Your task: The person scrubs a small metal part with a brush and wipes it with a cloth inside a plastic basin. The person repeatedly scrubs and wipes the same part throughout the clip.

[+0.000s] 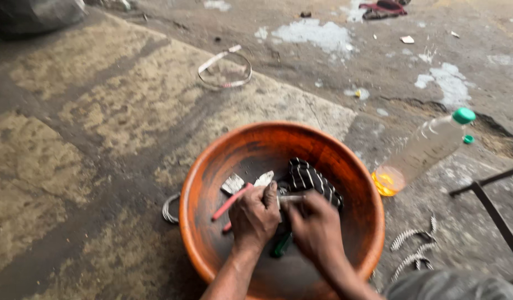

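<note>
Both my hands are inside a round orange basin [356,172] that sits on the ground. My left hand [254,215] is closed around a small metal part [264,180], with a thin red tool [230,202] lying just to its left. My right hand [315,226] grips the other end of a short metal piece [292,198] held between the two hands. A dark striped cloth [310,179] lies in the basin behind my hands. A green-handled tool [281,245] lies under my wrists. A flat grey scrap [232,183] rests near the red tool.
A tilted plastic bottle [420,151] with a green cap and amber liquid leans right of the basin. Coiled springs [415,247] lie at the lower right, by a dark metal frame [492,208]. A wire ring [225,71] lies on the stained concrete beyond. A wire loop [168,209] rests at the basin's left.
</note>
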